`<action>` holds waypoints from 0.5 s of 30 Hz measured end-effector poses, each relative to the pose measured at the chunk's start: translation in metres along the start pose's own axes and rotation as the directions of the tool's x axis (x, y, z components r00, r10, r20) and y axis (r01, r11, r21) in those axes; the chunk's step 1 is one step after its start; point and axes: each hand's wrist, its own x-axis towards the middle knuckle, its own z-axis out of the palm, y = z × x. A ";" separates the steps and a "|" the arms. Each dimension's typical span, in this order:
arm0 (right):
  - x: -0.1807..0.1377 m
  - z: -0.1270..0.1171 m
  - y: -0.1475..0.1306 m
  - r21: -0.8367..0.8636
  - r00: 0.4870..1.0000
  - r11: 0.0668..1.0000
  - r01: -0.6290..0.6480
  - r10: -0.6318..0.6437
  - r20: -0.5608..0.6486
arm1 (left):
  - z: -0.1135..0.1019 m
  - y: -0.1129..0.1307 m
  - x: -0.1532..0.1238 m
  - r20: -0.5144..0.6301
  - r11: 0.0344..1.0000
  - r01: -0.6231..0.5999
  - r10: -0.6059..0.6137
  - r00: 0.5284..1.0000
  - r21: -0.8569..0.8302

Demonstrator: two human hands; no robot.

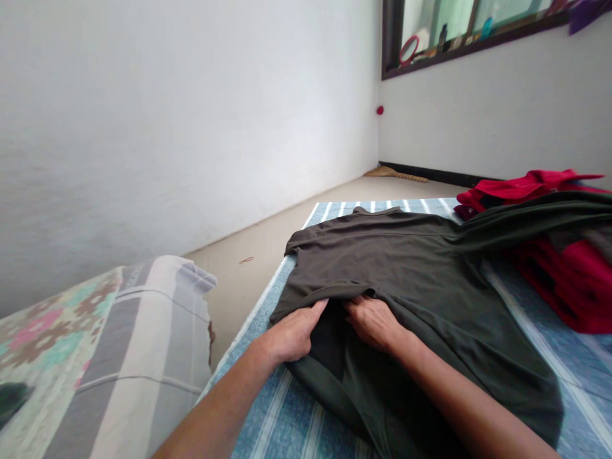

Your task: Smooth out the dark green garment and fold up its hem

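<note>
A dark olive shirt (421, 274) lies spread across a blue striped mat (296, 414). My left hand (294, 331) rests on the shirt's near left part, its fingertips tucked under a raised fold of the cloth. My right hand (375, 322) lies beside it, a little apart, with its fingers also slipped under that fold. Both hands have fingers curled round the fabric's edge. One sleeve of the shirt stretches off to the right over a red garment (574, 274).
A folded striped and flowered bedding stack (105, 357) sits at my left. Bare floor (258, 248) runs between it and the mat up to the white wall. A broom (396, 173) lies in the far corner. A window ledge (459, 44) holds small items.
</note>
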 end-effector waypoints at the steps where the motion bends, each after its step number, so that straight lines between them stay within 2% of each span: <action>1: 0.000 0.001 0.003 0.015 1.000 1.000 -0.019 0.019 0.003 | -0.001 0.000 -0.001 0.005 1.000 -0.006 0.006 1.000 -0.009; 5: -0.005 0.003 -0.002 0.067 0.999 0.997 -0.041 0.040 0.020 | -0.001 0.002 -0.006 0.040 1.000 0.014 -0.015 0.999 0.025; 8: -0.007 0.005 -0.012 0.161 0.996 0.983 0.083 -0.088 0.026 | 0.000 0.004 -0.011 0.078 0.991 0.083 -0.091 0.993 0.102; 10: -0.004 0.007 -0.015 0.262 0.993 0.958 0.116 -0.121 0.005 | -0.001 0.005 -0.014 0.072 0.986 0.116 -0.125 0.990 0.122; 15: 0.021 0.003 -0.003 0.364 0.999 0.931 0.005 0.010 -0.040 | -0.010 0.002 -0.016 -0.005 0.987 0.143 -0.143 0.990 0.073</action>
